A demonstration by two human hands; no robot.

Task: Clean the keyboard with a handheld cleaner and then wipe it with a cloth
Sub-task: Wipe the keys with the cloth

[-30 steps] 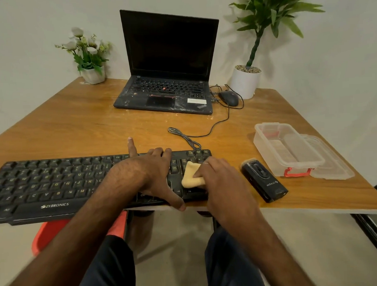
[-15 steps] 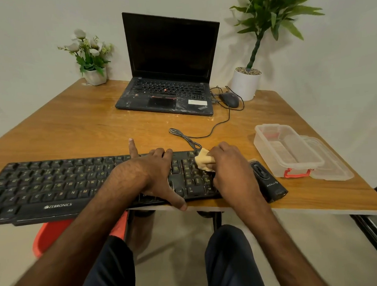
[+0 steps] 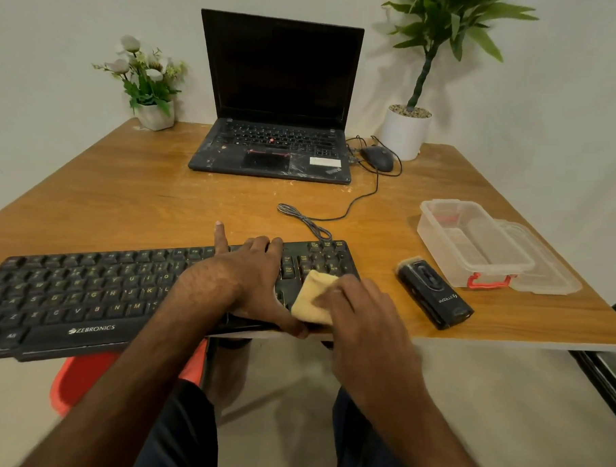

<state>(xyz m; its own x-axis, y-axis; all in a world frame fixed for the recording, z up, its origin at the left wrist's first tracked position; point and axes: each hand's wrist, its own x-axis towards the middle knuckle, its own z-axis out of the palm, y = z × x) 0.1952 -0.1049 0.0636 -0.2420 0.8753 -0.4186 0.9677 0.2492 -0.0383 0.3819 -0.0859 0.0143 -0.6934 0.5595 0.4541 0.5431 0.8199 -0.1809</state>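
1. Our keyboard (image 3: pixel 90 295) lies along the 6 o'clock edge of the table (image 3: pixel 157 204), and its left part juts past that edge.
2. Our left hand (image 3: pixel 245 275) spans the keyboard right of the letter keys. The forefinger points straight to 12 o'clock, the other fingers curl over the far edge and the thumb lies on the near edge, so the hand grips the board.
3. Our right hand (image 3: pixel 359 308) holds the folded yellow cloth (image 3: pixel 314 296) down on the number pad under lightly bent fingers. We cannot see the thumb.
4. The cloth touches our left thumb at its 9 o'clock side.
5. The black cleaner (image 3: pixel 432 293) lies flat on the table at 3 o'clock from the cloth, just beside the keyboard's end, apart from both hands.
6. A clear box (image 3: pixel 476 247) sits on its lid at 2 o'clock from the cleaner.
7. At 12 o'clock stands an open laptop (image 3: pixel 279 104), with a mouse (image 3: pixel 377 158) just at its 3 o'clock.
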